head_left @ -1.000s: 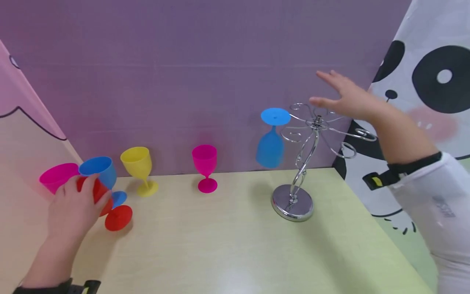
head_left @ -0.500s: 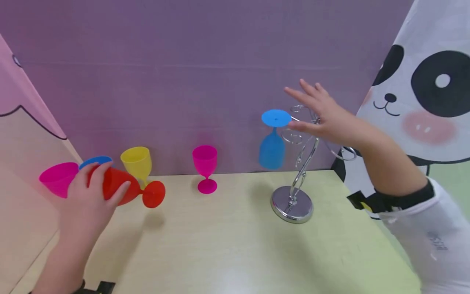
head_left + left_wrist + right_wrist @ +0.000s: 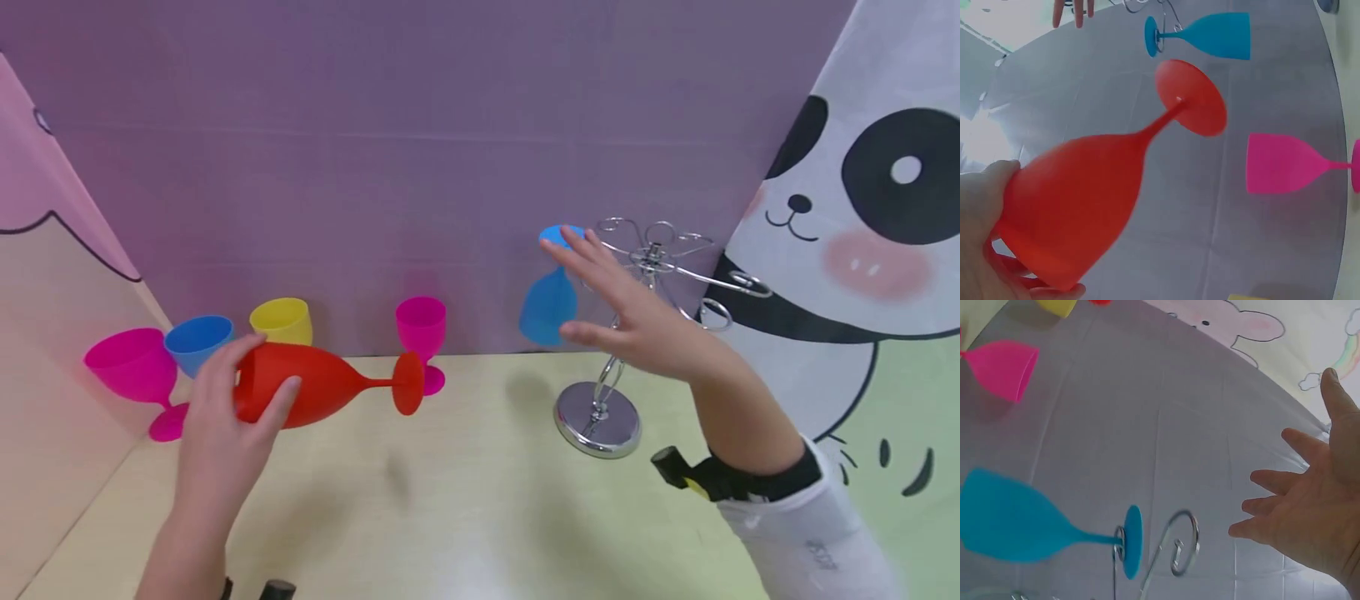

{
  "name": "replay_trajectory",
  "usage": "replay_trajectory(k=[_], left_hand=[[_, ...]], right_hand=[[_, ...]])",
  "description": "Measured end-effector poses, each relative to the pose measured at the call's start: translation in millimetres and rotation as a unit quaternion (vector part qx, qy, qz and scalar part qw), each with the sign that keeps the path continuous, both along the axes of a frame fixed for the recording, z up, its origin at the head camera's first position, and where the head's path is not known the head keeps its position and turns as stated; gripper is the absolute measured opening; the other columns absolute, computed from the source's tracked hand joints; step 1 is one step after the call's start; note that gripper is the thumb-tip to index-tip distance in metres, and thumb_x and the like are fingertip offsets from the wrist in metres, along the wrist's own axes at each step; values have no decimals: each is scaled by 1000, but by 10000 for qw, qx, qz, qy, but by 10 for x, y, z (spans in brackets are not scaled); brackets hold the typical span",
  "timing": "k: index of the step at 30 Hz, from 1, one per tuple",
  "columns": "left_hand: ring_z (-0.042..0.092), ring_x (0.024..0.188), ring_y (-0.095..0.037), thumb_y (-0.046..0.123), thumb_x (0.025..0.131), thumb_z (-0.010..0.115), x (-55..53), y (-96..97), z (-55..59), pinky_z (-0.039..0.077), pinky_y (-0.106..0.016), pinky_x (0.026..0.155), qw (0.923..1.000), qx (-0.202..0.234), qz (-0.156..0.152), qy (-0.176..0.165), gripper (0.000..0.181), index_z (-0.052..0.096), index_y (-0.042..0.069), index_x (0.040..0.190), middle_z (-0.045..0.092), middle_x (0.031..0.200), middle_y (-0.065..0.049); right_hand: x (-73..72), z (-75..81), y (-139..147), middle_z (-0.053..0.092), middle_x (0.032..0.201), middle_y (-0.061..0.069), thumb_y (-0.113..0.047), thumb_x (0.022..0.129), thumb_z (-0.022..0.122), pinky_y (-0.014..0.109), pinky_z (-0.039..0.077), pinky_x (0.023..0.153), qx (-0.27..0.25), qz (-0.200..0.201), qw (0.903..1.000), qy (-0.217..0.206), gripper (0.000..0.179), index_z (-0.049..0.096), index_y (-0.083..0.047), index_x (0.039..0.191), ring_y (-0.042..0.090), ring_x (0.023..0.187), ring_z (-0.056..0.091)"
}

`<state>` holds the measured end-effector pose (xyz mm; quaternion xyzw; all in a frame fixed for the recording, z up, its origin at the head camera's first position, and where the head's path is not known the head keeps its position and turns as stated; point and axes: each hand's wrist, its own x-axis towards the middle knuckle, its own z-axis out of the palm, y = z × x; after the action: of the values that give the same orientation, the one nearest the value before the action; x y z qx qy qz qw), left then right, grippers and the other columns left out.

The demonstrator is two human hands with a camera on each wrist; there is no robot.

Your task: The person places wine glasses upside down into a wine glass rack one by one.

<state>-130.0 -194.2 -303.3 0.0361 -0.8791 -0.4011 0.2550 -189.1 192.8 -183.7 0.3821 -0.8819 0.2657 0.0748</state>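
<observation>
My left hand (image 3: 236, 412) grips a red plastic goblet (image 3: 307, 385) round its bowl, above the table. The goblet lies on its side in the air, its foot pointing right. In the left wrist view the thumb and fingers wrap the bowl (image 3: 1079, 200) near the rim. My right hand (image 3: 637, 312) is held in the air with fingers spread and nothing in them, in front of a chrome wire rack (image 3: 597, 421). A blue goblet (image 3: 550, 308) hangs upside down from one of the rack's loops; in the right wrist view its stem sits in the loop (image 3: 1120, 544).
Upright along the back of the table (image 3: 450, 517) stand a pink goblet (image 3: 420, 325) in the middle and a yellow goblet (image 3: 281, 321) to its left. Farther left are a blue goblet (image 3: 198, 342) and another pink goblet (image 3: 135, 367). A purple cloth (image 3: 375, 167) backs the table.
My left hand has lifted the red goblet from among the left-hand goblets and carried it right, turning it onto its side. My right hand has come left and down in front of the rack.
</observation>
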Motion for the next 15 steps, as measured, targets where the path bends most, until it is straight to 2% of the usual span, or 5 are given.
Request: replay_trajectory(k=[1, 4, 8, 12, 15], left_hand=[[38, 128, -42, 25, 90, 68, 2, 18, -17, 49, -65, 83, 9997, 258, -53, 0, 69, 32, 19, 149, 35, 148, -18], [40, 128, -29, 24, 91, 67, 10, 84, -67, 57, -39, 83, 9938, 1101, -124, 27, 68, 32, 25, 149, 40, 145, -8], [43, 122, -15, 20, 92, 64, 23, 193, -137, 49, -7, 75, 9735, 2245, -169, 390, 60, 37, 28, 145, 45, 136, 4], [44, 123, -17, 13, 92, 62, 30, 311, -201, 52, -11, 80, 9442, 3111, -506, 957, 53, 42, 22, 141, 48, 135, 4], [44, 124, -19, 15, 95, 59, 36, 399, -242, 52, -13, 82, 9277, 3528, -690, 1004, 49, 42, 22, 141, 49, 136, 2]], right_hand=[[17, -52, -11, 1, 164, -2, -35, 95, 60, 69, 4, 114, -84, 87, 9999, 28, 75, 16, -25, 156, 21, 151, -11], [56, -215, -37, 6, 164, -4, -41, 93, 60, 70, 9, 113, -486, 311, 9982, 140, 77, 19, -24, 156, 19, 151, -6], [58, -472, -64, 12, 164, -1, -49, 91, 60, 73, 10, 111, -1275, 698, 9890, 284, 79, 23, -18, 155, 19, 152, 1], [65, -720, -102, 10, 163, 8, -55, 90, 55, 57, 10, 120, -1862, 1137, 9757, 195, 87, 19, -9, 155, 24, 152, 3], [72, -877, -127, 6, 163, 11, -55, 90, 55, 35, 12, 123, -2260, 1457, 9632, -62, 92, 11, -6, 155, 23, 152, 3]])
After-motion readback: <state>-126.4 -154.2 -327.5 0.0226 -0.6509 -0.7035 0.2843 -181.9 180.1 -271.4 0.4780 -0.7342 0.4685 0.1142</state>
